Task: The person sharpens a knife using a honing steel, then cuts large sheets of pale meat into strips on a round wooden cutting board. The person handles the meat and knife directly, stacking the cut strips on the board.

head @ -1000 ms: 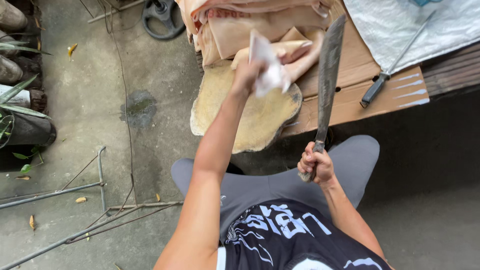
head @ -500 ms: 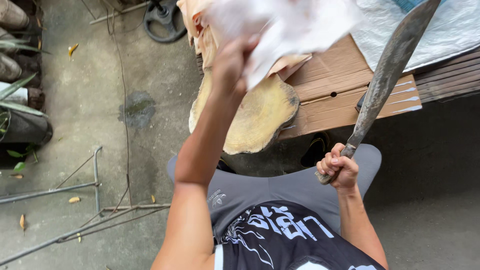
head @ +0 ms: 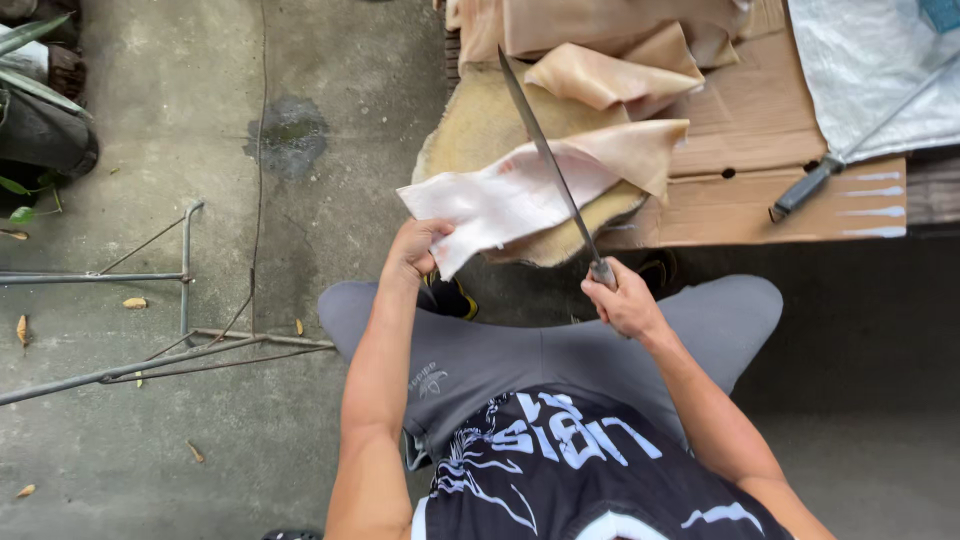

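Pale hide sheet (head: 520, 195) was draped over the near edge of the round wooden chopping block (head: 470, 135), one corner hanging toward the seated person. From the head cam I saw the left hand (head: 415, 250) pinching that near-left corner, fingers closed on the sheet, arm stretched forward. Right hand (head: 625, 300) was wrapped tight around the handle of a long machete (head: 550, 165); the blade ran up and to the left from the fist, lying across the top of the sheet, tip reaching past the far side of the block. I couldn't tell whether the edge was pressing in or just resting on it.

More tan hide pieces (head: 600, 75) were stacked on the far side of the block, folded over each other. Flattened cardboard (head: 770, 150) sat right of the block, under the stack. A second knife with a dark handle (head: 805, 190) lay on the cardboard's right end, blade running up onto a white woven tarp (head: 870, 70) at far right, well apart from both hands.

Person sat cross-legged in grey shorts (head: 480, 350) and a black printed shirt (head: 560, 470), on bare concrete floor (head: 200, 420). A bent metal rod frame (head: 150, 320) lay on the floor to the left, near the left knee. A dark damp stain (head: 290, 135) marked the concrete at far left of the block. Plant leaves (head: 30, 50) showed at the far-left corner.
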